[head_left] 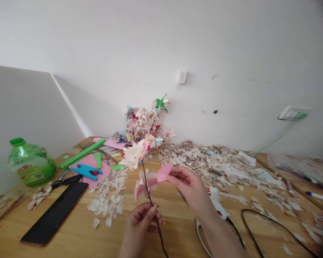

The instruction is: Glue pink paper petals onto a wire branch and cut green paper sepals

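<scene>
My left hand (142,221) is closed around a thin dark brown twig (147,191), which leans up and to the left over the table. A large white flower with some pink petals (135,153) tops the twig. Lower down, just above my left fingers, a smaller flower of pale and pink petals (142,186) surrounds it. Between the thumb and fingers of my right hand (190,188) is a pink paper petal (164,172), held beside the lower flower. Whether the petal touches that flower I cannot tell.
Behind stands a bunch of handmade flowers (144,122). Loose petals (199,161) cover much of the wooden table (97,238). A phone (56,213), scissors (67,180), blue plastic tool (86,171) and green bottle (32,163) lie or stand left. A black cable (258,212) curls right.
</scene>
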`<state>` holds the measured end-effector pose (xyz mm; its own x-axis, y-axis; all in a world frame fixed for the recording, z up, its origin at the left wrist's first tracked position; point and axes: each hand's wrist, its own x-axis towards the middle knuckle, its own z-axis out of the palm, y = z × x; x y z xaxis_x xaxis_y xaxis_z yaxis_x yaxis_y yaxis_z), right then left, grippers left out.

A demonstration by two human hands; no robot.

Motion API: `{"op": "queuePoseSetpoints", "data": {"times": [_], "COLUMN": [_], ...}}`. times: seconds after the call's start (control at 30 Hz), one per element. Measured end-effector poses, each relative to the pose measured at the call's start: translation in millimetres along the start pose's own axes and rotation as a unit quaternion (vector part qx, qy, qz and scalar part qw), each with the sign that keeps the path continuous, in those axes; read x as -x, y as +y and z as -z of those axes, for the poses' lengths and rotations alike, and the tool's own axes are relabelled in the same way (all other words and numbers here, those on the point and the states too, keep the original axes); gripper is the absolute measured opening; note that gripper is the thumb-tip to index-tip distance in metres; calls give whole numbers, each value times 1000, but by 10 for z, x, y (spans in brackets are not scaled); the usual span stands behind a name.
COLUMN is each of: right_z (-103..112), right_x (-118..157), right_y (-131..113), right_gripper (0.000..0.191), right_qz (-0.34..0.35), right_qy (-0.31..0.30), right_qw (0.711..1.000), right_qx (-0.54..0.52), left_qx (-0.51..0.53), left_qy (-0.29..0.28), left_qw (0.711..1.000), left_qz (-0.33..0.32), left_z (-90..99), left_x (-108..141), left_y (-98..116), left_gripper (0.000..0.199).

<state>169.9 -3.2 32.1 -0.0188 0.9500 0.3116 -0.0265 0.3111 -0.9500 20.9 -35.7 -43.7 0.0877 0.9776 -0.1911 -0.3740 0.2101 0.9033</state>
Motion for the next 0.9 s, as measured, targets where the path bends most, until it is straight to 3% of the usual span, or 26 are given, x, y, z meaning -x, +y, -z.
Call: {"op": "queuePoseSetpoints", "data": {"times": [0.13, 0.4, 0.9], "right_z": [-72, -87, -197], "right_x": [7, 57, 95], "right_y": [-1, 33, 23], "right_gripper": [12, 27, 23], "right_qz": [15, 61, 34], "right_qy": [4, 12, 11], "right_qw": [999, 981, 986], "right_qx": [45, 185, 161], "left_qx": [6, 18, 16], "left_qy": [-27, -16, -36], "left_qw": [1000, 1000, 999], "left_qz": [10, 8, 29], "left_z": [-8, -36, 13], "left_x": [32, 97, 73], "left_y": [-28, -32, -81], "left_gripper": [35, 33, 38]}}
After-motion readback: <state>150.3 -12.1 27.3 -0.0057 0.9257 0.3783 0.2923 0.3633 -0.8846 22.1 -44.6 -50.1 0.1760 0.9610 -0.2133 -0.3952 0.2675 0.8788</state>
